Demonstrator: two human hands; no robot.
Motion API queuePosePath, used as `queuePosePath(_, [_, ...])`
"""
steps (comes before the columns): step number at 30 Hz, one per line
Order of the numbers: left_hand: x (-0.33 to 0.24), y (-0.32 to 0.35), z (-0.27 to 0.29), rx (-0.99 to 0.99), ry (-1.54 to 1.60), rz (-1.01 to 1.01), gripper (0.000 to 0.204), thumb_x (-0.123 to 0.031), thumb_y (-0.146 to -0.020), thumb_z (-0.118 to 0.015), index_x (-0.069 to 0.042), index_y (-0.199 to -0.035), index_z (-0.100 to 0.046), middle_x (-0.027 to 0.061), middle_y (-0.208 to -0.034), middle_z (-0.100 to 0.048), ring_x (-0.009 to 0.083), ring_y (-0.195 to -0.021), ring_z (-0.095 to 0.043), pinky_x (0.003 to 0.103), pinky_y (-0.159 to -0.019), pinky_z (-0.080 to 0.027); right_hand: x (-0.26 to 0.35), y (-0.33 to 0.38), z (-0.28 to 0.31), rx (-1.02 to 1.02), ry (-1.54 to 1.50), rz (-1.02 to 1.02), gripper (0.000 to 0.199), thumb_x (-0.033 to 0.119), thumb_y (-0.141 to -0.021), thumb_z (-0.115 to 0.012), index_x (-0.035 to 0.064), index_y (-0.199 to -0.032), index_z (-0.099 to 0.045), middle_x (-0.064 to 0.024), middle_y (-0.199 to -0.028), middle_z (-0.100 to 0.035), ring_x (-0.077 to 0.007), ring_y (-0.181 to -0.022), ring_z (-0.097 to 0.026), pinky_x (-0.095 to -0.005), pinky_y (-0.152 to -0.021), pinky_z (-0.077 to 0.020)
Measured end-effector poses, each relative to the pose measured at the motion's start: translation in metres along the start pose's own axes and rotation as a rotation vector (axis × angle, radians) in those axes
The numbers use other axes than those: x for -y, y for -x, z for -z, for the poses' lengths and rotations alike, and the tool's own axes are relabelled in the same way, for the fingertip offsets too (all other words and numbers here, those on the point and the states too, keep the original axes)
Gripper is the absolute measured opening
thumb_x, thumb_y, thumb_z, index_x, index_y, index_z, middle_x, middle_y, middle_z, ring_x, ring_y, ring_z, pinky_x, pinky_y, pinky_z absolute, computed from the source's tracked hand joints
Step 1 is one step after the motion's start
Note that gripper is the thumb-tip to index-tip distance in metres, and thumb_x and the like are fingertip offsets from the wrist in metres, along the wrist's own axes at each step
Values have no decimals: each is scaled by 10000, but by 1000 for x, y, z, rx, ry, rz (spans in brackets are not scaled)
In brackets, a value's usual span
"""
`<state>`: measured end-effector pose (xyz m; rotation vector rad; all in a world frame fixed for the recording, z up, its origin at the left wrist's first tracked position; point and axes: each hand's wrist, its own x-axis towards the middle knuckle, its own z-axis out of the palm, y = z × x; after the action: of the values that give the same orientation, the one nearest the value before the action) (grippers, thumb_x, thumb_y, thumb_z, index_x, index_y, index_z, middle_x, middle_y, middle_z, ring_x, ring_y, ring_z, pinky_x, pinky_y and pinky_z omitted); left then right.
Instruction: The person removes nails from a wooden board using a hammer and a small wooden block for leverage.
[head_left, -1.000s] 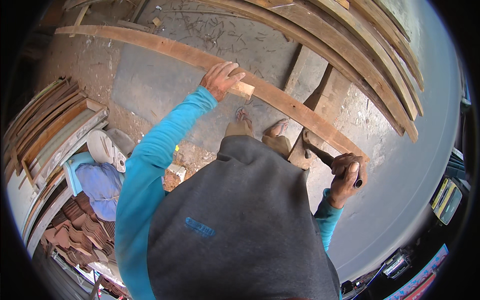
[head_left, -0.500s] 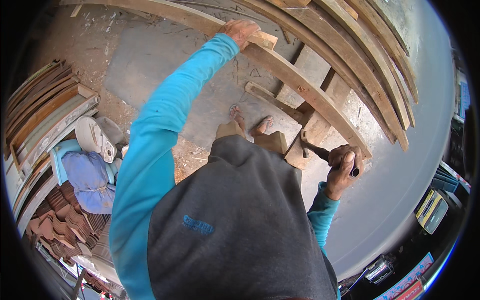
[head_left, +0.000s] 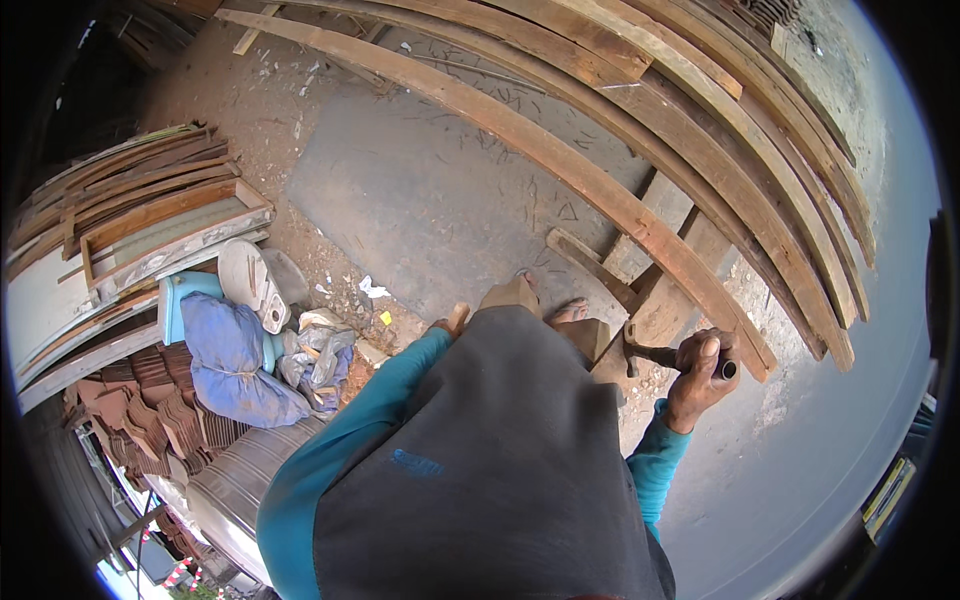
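Note:
My right hand [head_left: 700,375] is closed around the dark handle of a hammer [head_left: 660,355], whose head points left beside a short wooden block [head_left: 665,310]. Just beyond it a long curved-looking plank [head_left: 560,165] runs from the upper left down to the right, with several more planks [head_left: 720,120] lying behind it. Of my left hand [head_left: 455,320] only a fingertip shows at the end of the turquoise sleeve, close to my body; my grey shirt hides the rest. My bare toes [head_left: 570,312] peek out below the plank.
Boards and frames [head_left: 140,220] are stacked at the left. A blue cloth bundle [head_left: 230,360] lies on a turquoise chair beside a white container [head_left: 250,280] and plastic bags. Reddish roof tiles [head_left: 150,400] are piled at lower left. A grey concrete slab [head_left: 420,200] covers the ground ahead.
My left arm has let go of the long plank and drawn back to my body. The view has tilted down, and the right hand still holds the hammer.

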<state>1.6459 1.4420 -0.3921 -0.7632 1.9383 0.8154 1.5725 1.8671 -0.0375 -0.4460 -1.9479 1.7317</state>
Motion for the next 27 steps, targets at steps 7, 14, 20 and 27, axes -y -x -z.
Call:
queuePosePath(7, [80,23,16,332,-468,119,740,-641,-856,-621,-2,-1228,-642,218,-1187,-642,358,-1152,-586,430,-974,-456,14,-14,-12,7,51,10,335,315,-998,-642,29,-854,-541,-25,-659,-513,-72,-534,-433,-240,-489,-315])
queuePosePath(14, [9,-9,160,-448,-9,-98,550,-488,-874,-691,-42,-1191,-633,225,-1054,-715,381,-1001,-694,446,-893,-540,9,21,-114,-29,271,64,313,285,-1011,-635,39,-842,-542,-2,-666,-496,-65,-564,-441,-230,-507,-327])
queuePosePath(20, [-49,-102,370,-396,497,-503,459,-337,-867,-744,-20,-1179,-628,135,-984,-717,239,-919,-680,388,-831,-542,-18,12,-250,-120,425,4,274,209,-993,-675,41,-807,-564,31,-667,-463,-59,-628,-381,-238,-554,-319])
queuePosePath(27, [-205,-113,546,-431,257,-770,461,-275,-817,-801,-11,-1161,-643,135,-1014,-716,227,-908,-681,375,-820,-542,-1,20,-388,131,821,-117,346,179,-956,-701,-3,-738,-503,-134,-585,-396,-171,-552,-339,-346,-512,-355])
